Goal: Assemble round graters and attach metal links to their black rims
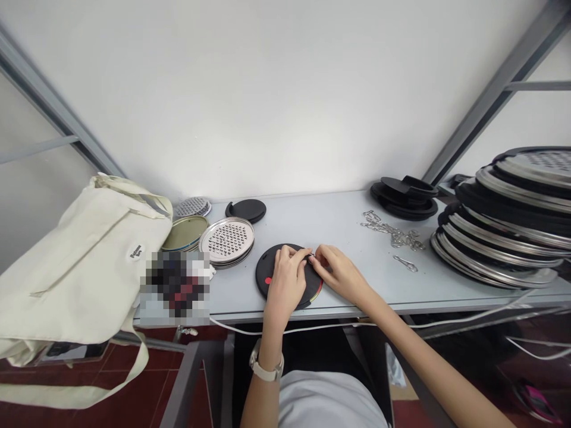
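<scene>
Black disc beneath my downturned left hand; right hand curled at rim; can't tell what fingers grasp.

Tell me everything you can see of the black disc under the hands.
The black disc is round, with a matt face that looks like plastic or rubber. A small slot sits near its upper-left edge, a red dot on its left side, and a red and yellowish strip shows along its lower-right edge. It lies flat near the table's front edge. The left hand rests over its middle; the right hand's fingers are at its upper-right edge. The hands hide the rest.
</scene>
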### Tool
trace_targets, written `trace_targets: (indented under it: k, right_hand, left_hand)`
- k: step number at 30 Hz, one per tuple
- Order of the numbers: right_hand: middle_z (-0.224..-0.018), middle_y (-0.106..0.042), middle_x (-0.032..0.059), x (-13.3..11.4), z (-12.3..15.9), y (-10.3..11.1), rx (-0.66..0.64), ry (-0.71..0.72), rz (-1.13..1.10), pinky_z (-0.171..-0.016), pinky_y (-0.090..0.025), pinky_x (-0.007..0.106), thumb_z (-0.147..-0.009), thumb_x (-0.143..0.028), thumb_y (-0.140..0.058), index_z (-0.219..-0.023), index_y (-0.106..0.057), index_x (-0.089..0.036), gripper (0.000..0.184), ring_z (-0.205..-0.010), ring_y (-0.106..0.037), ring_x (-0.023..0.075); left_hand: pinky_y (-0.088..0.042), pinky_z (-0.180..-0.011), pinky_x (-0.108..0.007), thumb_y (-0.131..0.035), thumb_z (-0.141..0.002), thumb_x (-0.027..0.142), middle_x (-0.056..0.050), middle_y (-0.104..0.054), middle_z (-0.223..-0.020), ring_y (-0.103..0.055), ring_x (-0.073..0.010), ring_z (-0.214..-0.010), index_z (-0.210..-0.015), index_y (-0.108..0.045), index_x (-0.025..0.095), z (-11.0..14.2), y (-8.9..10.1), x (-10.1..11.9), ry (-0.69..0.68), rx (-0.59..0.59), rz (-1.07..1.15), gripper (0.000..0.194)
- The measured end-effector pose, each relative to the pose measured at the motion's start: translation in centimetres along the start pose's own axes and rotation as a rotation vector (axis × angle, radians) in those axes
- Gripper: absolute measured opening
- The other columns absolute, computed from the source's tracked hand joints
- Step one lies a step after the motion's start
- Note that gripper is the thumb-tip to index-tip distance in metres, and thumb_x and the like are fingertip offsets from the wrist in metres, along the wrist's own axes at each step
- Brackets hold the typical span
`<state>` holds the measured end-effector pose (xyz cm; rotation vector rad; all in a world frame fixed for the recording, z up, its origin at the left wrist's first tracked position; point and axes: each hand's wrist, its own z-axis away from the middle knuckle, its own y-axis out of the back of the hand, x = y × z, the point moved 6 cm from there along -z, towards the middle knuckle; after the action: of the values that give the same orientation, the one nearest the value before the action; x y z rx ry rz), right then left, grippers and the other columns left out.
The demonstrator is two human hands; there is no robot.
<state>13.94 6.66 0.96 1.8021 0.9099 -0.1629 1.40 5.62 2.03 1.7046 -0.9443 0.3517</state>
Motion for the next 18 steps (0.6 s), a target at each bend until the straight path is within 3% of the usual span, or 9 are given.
trace_targets:
  k: [18]
  right_hand:
    - [-0.069, -0.049, -0.0011, 0.19, 0.07, -0.12, -0.026, -0.017, -0.051, -0.061, -0.039, 0.028, -0.091, -0.025, -0.042, -0.075, -0.037, -0.023, 0.016, -0.064, -0.047, 0.0152]
  left_hand:
    - [-0.042, -0.089, -0.035, -0.042, -0.089, 0.008, -0.005, -0.049, -0.095, -0.048, -0.0188, -0.096, -0.108, -0.060, 0.026, 0.00, 0.35, 0.34, -0.004, -0.004, 0.020, 0.032]
